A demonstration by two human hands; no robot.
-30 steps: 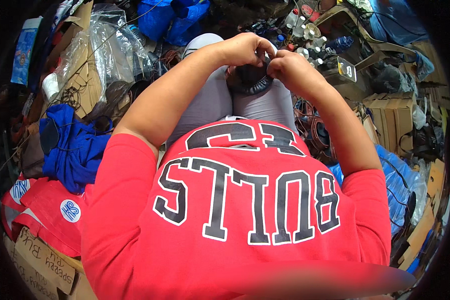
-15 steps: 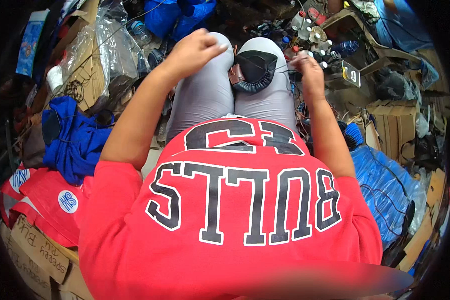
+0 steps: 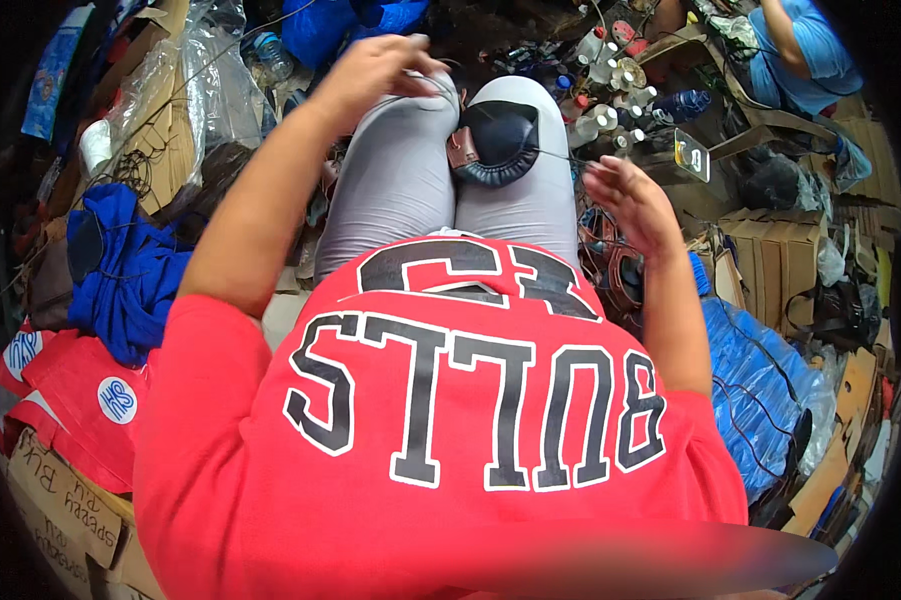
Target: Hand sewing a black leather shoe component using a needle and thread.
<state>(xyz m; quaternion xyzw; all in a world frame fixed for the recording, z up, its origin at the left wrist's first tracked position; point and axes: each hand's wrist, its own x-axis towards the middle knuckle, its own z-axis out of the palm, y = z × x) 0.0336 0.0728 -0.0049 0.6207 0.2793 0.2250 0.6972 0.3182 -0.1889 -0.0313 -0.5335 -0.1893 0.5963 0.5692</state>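
Black puckered piece (image 3: 505,143) lies on the right thigh (image 3: 518,210), right fingers (image 3: 611,178) loosely spread, left fingers (image 3: 418,63) too blurred to tell

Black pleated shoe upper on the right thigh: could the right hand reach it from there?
Probably yes: the right hand is just beside the right thigh, and only a dark thread seems to cross the gap to the black pleated shoe upper.

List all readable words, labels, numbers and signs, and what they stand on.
Wording is not copied here; only where it stands.
Red shirt: large black, white-edged characters, upside down.
Red fabric at left: blue letters on white round patches.
Cardboard, lower left: dark handwriting.
Bottles: any labels too small to read.
Dark piece on the grey trousers: no legible text.
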